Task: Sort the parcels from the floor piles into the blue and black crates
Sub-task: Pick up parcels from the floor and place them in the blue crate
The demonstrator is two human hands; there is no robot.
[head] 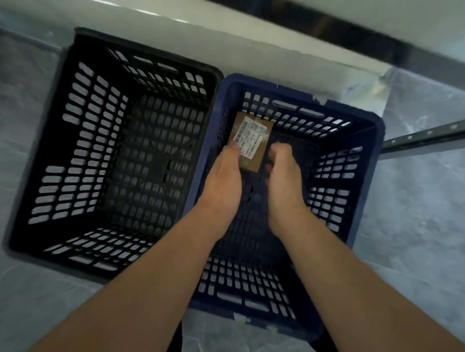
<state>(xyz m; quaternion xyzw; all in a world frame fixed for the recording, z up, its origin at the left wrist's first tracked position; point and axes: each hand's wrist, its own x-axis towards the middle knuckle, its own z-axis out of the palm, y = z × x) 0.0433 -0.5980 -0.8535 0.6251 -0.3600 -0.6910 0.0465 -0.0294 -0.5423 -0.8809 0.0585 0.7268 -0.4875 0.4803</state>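
A small brown cardboard parcel [251, 137] with a white printed label is low inside the blue plastic crate [375, 130], towards its far left corner and close to the wall it shares with the neighbouring crate; whether it already rests on the crate's bottom or is just above it cannot be told. Both forearms reach down into this crate. The left hand [223, 173] grips the parcel's near left edge, its fingers curled over the cardboard. The right hand [283, 173] lies at the parcel's near right corner with its fingers curled, but the blur hides whether it pinches the edge or only sits beside it. Nothing else shows in the blue crate, so this looks like its first parcel. The black plastic crate [144, 51] stands touching the blue one on its left and has nothing in it. Both crates sit on the grey marbled floor [417, 220] against a white wall [218, 23], and a dark metal rail [434, 134] lies on the floor beyond the blue crate's right side. As a judgement, the sorting has barely begun: one parcel is being set down, letting go of it is the step in hand, and the black crate has yet to receive anything. The floor piles are out of view, so how many parcels remain cannot be told.
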